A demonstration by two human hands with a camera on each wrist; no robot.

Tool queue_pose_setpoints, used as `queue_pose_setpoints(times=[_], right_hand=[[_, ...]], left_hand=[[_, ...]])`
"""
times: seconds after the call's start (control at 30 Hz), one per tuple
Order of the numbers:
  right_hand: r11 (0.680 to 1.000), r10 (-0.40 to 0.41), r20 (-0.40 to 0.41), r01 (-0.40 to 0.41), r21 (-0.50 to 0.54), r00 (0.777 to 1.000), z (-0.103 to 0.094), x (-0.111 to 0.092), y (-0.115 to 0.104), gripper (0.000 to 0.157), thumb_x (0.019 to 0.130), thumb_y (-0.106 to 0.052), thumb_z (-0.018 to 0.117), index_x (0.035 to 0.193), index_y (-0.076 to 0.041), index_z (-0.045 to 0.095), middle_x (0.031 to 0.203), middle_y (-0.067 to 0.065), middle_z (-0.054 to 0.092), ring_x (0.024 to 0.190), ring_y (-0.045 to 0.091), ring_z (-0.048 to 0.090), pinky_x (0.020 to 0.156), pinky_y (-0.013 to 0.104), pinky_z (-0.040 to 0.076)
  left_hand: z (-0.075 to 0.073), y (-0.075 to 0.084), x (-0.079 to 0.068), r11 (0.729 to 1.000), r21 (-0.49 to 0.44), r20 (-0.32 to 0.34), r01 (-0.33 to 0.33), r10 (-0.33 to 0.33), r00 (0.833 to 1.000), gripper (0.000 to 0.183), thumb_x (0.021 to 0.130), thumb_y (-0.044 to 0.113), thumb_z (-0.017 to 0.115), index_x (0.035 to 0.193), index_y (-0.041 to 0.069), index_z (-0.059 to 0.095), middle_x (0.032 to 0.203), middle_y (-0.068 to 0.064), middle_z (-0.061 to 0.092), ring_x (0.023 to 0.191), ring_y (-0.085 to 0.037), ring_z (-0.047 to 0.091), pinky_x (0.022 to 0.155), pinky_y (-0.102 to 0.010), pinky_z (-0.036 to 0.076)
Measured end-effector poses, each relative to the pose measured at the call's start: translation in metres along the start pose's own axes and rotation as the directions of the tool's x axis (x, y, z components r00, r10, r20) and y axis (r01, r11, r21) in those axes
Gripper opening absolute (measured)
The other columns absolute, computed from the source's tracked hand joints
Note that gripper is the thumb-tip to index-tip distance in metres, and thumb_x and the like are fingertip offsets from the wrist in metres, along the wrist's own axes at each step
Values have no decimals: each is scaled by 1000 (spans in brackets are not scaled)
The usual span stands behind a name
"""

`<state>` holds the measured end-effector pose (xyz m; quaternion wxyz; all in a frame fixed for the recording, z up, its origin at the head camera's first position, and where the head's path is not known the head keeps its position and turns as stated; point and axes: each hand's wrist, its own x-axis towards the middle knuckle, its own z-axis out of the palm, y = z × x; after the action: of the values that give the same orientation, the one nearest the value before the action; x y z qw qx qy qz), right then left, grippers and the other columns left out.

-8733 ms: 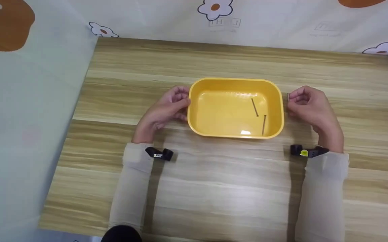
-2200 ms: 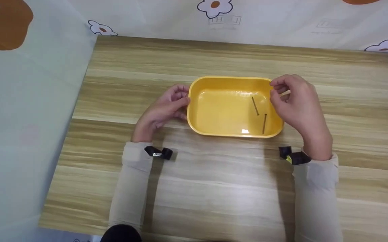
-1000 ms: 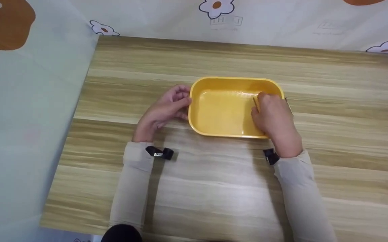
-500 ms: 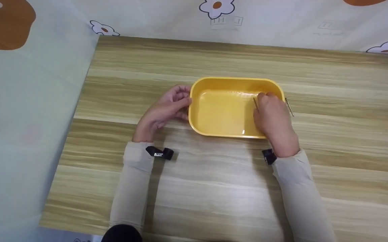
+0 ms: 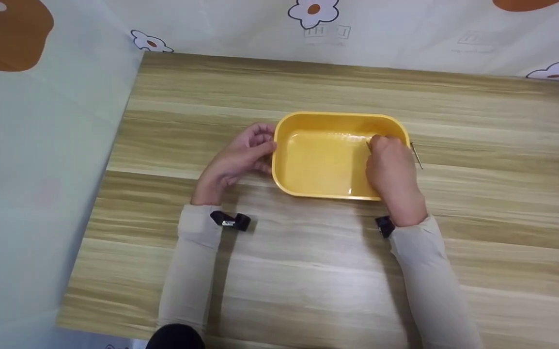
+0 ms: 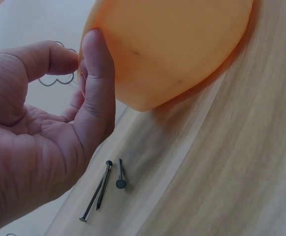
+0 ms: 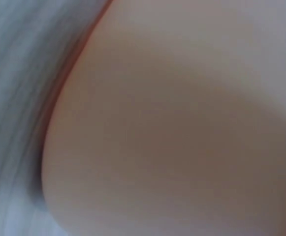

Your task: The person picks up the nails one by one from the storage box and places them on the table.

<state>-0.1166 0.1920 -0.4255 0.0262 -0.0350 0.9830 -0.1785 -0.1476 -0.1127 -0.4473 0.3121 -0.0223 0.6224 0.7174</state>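
My left hand grips the left rim of a yellow plastic tub, thumb inside the edge and fingers along the outer wall. My right hand reaches down into the tub's right end, its fingers curled. A dark nail pokes out beside its fingertips, seemingly pinched there; the fingertips themselves are hidden. Outside the tub, close to its right wall, another nail lies on the table. In the left wrist view, several nails lie on the wood below my left hand. The tub's wall fills the right wrist view, blurred.
The tub stands on a wood-grain table. A pale wall covering printed with flowers borders the table at the back and left. The tub's wall stands between my right hand and the nail outside.
My right hand held a nail right of the tub, then crossed the right rim and moved inside. A nail now lies outside, by the right wall. My left hand stays at the left rim.
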Motion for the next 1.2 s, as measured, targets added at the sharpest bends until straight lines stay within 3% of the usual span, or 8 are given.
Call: queue_pose_setpoints(times=[0.17,0.3,0.57,0.67,0.73,0.9,1.03,1.2], right_hand=[[1000,1,-9,-1,22,1000,2,1,-1,19,93,7,52,85,7,69,86,33,70,83,55,68,74,65,56],[999,21,16,-21,24,1000,3,2,-1,22,95,5,52,98,9,74,96,35,73,90,55,70,80,65,58],[998,52,75,-55,35,996,2,3,-1,25,94,6,53,106,9,75,104,36,73,97,56,71,85,65,59],[997,56,78,-59,41,995,1,4,-1,24,92,7,54,103,8,75,102,35,74,95,55,71,83,65,59],[997,57,78,-60,42,995,2,4,-1,19,90,7,54,90,6,73,93,32,72,86,51,69,76,62,57],[998,43,71,-46,45,997,4,6,0,30,79,11,50,59,-11,44,69,12,49,68,31,46,56,41,38],[998,19,61,-23,60,998,6,6,1,35,72,11,48,55,-17,34,65,3,38,64,25,40,53,33,26],[996,1,31,-4,89,1000,8,6,4,32,70,10,46,56,-16,33,66,0,32,65,24,35,55,33,22]], left_hand=[[-1,0,0,1000,-6,-1,-4,4,1000,35,103,5,60,136,6,48,113,-10,60,85,-19,64,64,-28,62],[-1,-2,1,1000,-14,-2,-5,5,1000,35,104,6,60,137,7,48,113,-10,60,84,-18,64,63,-28,62],[-1,-1,1,1000,-8,7,-9,9,1000,35,104,5,60,137,6,48,115,-12,60,86,-21,64,64,-28,62],[-1,-1,1,1000,-5,3,-9,9,1000,36,104,6,60,137,6,48,115,-12,60,87,-21,64,65,-28,62],[-1,0,2,1000,0,0,-7,7,1000,37,104,6,60,138,6,47,116,-12,61,87,-21,64,65,-28,62],[-2,-1,2,1000,7,-4,-3,4,1000,38,104,6,60,140,6,47,118,-13,60,87,-21,65,65,-28,63],[-1,0,2,1000,3,-8,-5,5,1000,38,104,6,60,139,6,48,118,-14,61,87,-22,65,65,-29,63],[0,0,2,1000,0,-5,-4,4,1000,36,103,5,60,137,6,48,115,-11,61,90,-20,65,64,-29,62]])
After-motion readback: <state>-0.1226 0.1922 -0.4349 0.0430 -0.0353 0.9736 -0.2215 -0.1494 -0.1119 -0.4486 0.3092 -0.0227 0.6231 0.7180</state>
